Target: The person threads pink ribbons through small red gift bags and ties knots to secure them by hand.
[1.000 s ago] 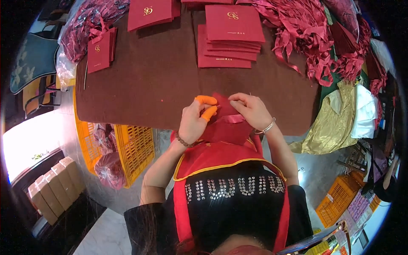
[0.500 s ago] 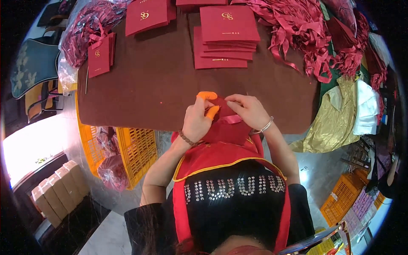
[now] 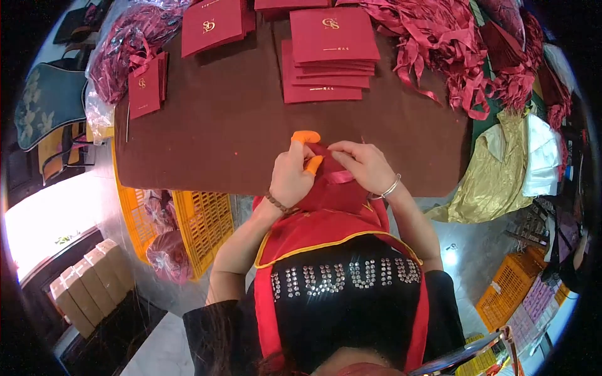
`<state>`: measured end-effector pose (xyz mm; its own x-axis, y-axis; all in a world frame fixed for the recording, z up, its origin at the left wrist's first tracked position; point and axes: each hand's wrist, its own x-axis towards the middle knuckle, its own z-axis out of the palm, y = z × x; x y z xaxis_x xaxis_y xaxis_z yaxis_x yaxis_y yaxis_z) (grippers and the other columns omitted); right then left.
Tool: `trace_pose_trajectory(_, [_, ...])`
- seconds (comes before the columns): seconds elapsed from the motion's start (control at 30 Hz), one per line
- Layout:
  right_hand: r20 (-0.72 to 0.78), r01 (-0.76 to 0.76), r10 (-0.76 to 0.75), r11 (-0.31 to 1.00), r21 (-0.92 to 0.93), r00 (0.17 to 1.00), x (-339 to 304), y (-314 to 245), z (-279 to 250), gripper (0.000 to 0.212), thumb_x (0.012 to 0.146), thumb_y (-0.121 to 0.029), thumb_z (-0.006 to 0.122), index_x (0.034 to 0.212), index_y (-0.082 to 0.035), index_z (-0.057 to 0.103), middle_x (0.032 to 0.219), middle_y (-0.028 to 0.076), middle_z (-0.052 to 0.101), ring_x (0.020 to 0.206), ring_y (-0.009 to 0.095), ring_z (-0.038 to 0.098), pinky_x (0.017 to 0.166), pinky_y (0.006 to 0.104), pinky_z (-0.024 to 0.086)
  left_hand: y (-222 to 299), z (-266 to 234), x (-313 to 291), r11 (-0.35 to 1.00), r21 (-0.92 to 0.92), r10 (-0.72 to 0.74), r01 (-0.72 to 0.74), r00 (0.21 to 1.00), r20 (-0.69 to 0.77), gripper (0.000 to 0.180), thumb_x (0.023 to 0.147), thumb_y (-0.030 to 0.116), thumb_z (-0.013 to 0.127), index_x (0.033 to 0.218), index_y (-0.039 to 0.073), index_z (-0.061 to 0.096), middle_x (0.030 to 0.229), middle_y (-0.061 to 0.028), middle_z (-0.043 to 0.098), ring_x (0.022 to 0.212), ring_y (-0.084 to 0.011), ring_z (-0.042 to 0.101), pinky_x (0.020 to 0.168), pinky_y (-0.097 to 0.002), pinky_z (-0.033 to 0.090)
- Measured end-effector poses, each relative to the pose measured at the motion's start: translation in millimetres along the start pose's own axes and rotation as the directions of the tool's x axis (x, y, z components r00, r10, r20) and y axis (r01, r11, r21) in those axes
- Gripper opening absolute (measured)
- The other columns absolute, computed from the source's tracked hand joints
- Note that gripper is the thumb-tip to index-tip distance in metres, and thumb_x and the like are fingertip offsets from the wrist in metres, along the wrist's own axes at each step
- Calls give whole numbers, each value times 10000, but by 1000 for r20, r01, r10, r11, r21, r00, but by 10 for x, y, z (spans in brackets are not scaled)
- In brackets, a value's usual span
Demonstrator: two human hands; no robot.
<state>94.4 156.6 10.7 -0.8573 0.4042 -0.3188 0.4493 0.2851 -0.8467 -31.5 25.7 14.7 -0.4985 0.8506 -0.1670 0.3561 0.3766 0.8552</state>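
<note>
At the table's near edge, a dark red paper bag (image 3: 330, 165) is between my two hands, its lower part blending with my red apron. My left hand (image 3: 292, 175) pinches its left side; orange finger covers (image 3: 306, 136) sit on the thumb and a finger. My right hand (image 3: 369, 167) has thumb and fingertips together at the bag's upper right edge. A pink ribbon (image 3: 340, 177) lies across the bag just below the fingers. What the fingertips grip exactly is partly hidden.
Ahead on the brown table (image 3: 207, 141) lie stacked red bags (image 3: 335, 41), a second stack (image 3: 213, 28) and a heap of ribbons (image 3: 439, 50). Ribboned bags (image 3: 145, 88) lie at the left. An orange crate (image 3: 204, 222) stands below left; gold cloth (image 3: 495, 169) hangs at the right edge.
My right fingertips have shifted slightly left, toward the left hand. My left hand keeps its pinch on the bag. The whole view has tilted a little.
</note>
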Motion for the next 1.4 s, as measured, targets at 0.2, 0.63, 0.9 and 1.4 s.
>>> trace_pose_trajectory(0.2, [-20,46,-46,999,2,999,-14,41,11,238,866,-240,508,1010,-84,614,784,139,621,734,292,601,671,371,455,-121,121,-15,977,183,126,-110,989,-78,252,790,29,609,1012,16,491,707,-149,603,630,-312,602,543,-360,453])
trace_pose_trajectory(0.63, [-123,133,-132,991,-1,984,-30,105,108,201,862,-207,533,993,-78,613,713,128,606,659,281,598,630,348,453,25,-47,41,960,213,168,-184,982,91,183,800,78,614,917,1,495,780,-183,618,700,-369,604,601,-417,485])
trace_pose_trajectory(0.9, [-118,75,-78,997,-29,990,-63,37,66,195,860,-204,535,990,-76,604,725,113,616,647,256,602,618,336,455,90,-126,15,904,396,133,-163,986,104,254,782,133,649,979,18,537,818,-132,632,725,-328,609,611,-388,472])
trace_pose_trajectory(1.4, [-147,119,-107,990,75,983,-78,55,65,165,856,-149,547,984,-50,581,730,110,610,613,202,581,576,307,440,44,-34,-25,823,452,417,-344,906,-69,92,743,98,625,809,45,590,735,-91,544,697,-260,527,651,-361,368])
